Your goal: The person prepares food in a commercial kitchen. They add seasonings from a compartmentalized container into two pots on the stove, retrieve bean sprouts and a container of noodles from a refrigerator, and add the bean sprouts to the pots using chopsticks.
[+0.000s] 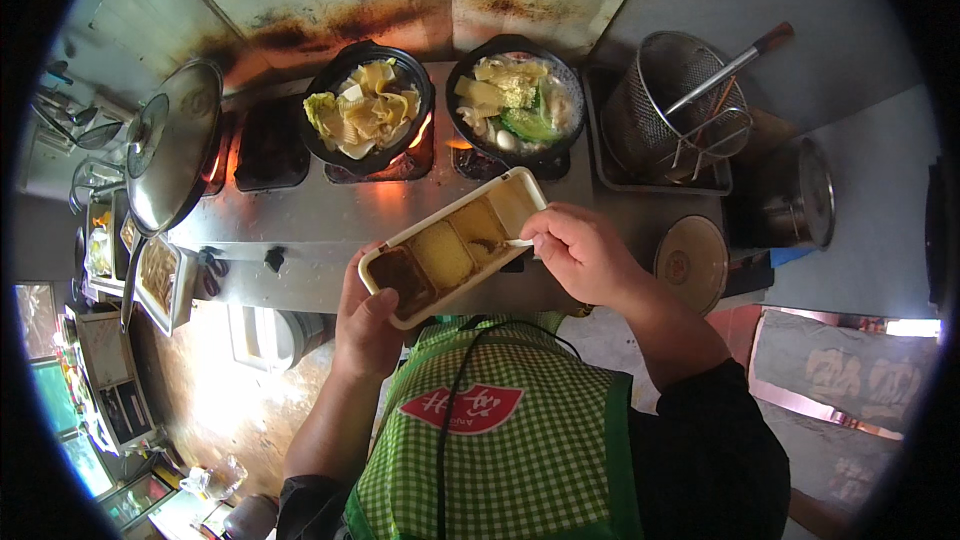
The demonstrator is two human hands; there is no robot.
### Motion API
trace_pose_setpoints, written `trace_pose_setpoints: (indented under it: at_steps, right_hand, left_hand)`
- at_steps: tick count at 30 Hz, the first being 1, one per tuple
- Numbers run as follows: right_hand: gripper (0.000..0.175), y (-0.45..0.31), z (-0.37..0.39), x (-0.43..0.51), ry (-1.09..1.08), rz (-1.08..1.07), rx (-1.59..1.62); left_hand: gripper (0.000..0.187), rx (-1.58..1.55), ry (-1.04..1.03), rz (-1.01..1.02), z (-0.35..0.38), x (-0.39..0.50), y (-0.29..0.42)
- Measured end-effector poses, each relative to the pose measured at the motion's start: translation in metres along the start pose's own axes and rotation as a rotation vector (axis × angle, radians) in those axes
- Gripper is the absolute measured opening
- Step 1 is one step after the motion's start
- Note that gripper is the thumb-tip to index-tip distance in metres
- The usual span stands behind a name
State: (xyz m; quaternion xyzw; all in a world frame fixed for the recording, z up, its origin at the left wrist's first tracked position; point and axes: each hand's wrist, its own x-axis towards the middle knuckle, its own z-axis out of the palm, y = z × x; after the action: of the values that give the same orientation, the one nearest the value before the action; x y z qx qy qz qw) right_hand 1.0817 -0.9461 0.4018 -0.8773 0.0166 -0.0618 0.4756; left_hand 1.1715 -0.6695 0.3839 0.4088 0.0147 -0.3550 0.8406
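My left hand (367, 337) grips the near left end of a white plastic seasoning box (444, 214), thumb over its rim. The box is held tilted before the stove, with several compartments of dark brown, yellow and tan seasoning, and a pale one at the far end. My right hand (585, 251) pinches the handle of a small white spoon (517, 243), whose bowl is in the tan seasoning. Just beyond the box, a black clay pot (454, 139) bubbles with noodles, greens and pale balls. Another black pot (312, 142) to its left holds cabbage and tofu-like sheets.
Flames burn under both pots on the steel stove (285, 229). A lidded pan (176, 157) stands at the left, its handle jutting forward. At the right are a mesh strainer basket (637, 116), a bowl (690, 262) and a steel stockpot (795, 195).
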Motion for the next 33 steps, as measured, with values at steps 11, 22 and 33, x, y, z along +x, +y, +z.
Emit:
trace_pose_setpoints:
  at_steps: [11,22,33]
  right_hand:
    - [0.011,0.002,-0.007,0.003,0.089,-0.126,-0.171]
    - [0.013,0.014,-0.023,0.008,0.038,0.488,0.653]
    - [0.012,0.023,-0.057,0.094,0.445,-0.111,-0.292]
  left_hand:
    - [0.071,0.0,-0.032,0.004,0.007,0.0,-0.001]
    - [0.068,0.053,-0.054,0.031,0.007,0.007,-0.004]
    - [0.067,-0.047,-0.075,-0.026,0.003,0.007,-0.007]
